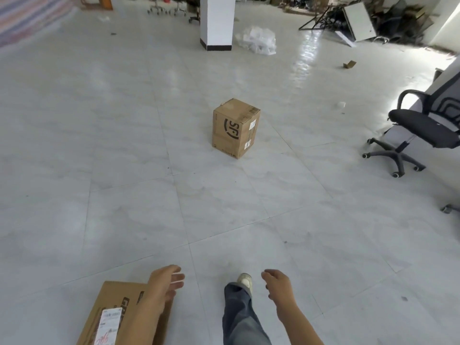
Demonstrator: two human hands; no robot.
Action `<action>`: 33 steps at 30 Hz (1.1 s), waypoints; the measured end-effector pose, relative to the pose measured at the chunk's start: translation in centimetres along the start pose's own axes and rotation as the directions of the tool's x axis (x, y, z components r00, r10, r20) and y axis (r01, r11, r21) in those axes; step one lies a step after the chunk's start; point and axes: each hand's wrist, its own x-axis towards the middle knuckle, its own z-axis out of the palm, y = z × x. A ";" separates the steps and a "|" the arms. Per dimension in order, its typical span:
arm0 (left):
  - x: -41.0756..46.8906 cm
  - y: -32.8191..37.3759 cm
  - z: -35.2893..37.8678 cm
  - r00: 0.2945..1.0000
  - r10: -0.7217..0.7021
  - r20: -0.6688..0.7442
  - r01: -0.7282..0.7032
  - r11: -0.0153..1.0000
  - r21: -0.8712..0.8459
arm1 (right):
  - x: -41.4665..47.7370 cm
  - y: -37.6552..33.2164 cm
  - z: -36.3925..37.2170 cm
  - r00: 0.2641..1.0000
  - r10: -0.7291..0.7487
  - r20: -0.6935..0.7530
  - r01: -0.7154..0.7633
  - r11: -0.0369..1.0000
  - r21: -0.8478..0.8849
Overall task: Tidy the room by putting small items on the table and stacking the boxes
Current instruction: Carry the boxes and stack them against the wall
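A brown cardboard box (235,128) with a black round logo stands upright on the tiled floor in the middle of the view. A larger flat cardboard box (117,312) with a white label lies at the bottom left. My left hand (165,282) hovers over that box's right edge, fingers loosely spread, holding nothing. My right hand (277,285) hangs in the air at the bottom centre right, fingers relaxed and empty. My leg and shoe (245,282) show between the two hands.
A black office chair (420,130) stands at the right by a pale table edge (445,80). A white pillar (216,21) and crumpled clear plastic (258,39) are farther back. Piled furniture (361,21) fills the far right corner. A small cardboard scrap (349,64) lies on the floor.
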 end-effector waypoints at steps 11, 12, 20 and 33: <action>10.2 19.3 11.9 0.981 0.163 -0.108 -0.166 0.986 -0.023 | 19.7 -21.3 -2.4 0.983 -0.182 0.002 0.180 0.972 0.152; 11.0 19.9 12.8 0.982 0.156 -0.108 -0.159 0.987 -0.014 | 20.7 -21.8 -2.3 0.986 -0.161 0.031 0.155 0.977 0.150; 17.2 21.6 16.6 0.991 -0.071 -0.116 0.070 0.998 -0.008 | 28.3 -23.3 -0.8 0.982 -0.023 0.185 0.036 0.997 -0.071; 34.4 45.7 24.1 0.998 0.059 -0.018 -0.060 0.997 -0.047 | 45.6 -42.0 -0.5 0.998 -0.065 0.019 0.066 0.991 -0.115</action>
